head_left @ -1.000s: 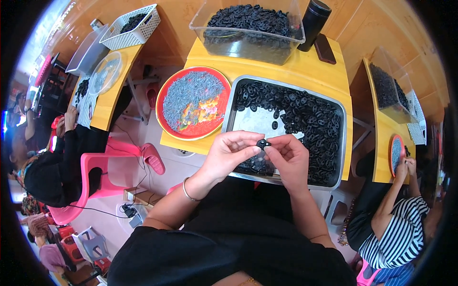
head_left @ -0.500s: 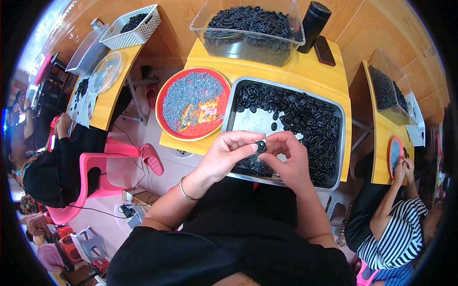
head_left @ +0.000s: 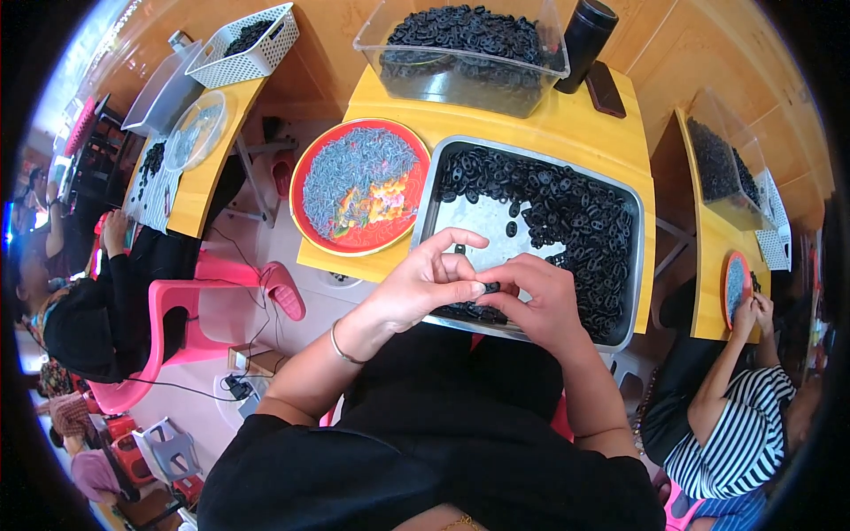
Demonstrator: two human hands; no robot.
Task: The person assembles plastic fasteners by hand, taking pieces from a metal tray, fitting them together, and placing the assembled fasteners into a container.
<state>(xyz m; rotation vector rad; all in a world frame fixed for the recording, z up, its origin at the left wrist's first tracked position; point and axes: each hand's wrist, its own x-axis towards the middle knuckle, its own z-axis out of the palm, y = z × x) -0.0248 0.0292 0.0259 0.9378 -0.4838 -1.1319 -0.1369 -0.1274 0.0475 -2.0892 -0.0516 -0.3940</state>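
My right hand (head_left: 542,299) pinches a small black oval plastic part (head_left: 492,288) between thumb and fingertips. The thumb of my left hand (head_left: 416,281) presses against that part's near side. Its index finger is lifted away and the other fingers curl behind. Both hands are over the near edge of a metal tray (head_left: 427,199). Many similar black oval parts with holes (head_left: 584,221) lie heaped in the tray, mostly along its far and right sides. My hands hide some of the parts near the front edge.
A red round tray (head_left: 376,237) of small grey pins sits left of the metal tray. Behind stand a clear bin (head_left: 460,97) of black parts, a black cylinder (head_left: 587,44) and a phone (head_left: 605,91). People work at tables on both sides, one in a striped shirt (head_left: 739,434).
My left index finger has lifted off the black part, and the part has turned lower between my hands. My right hand has shifted slightly down and right.
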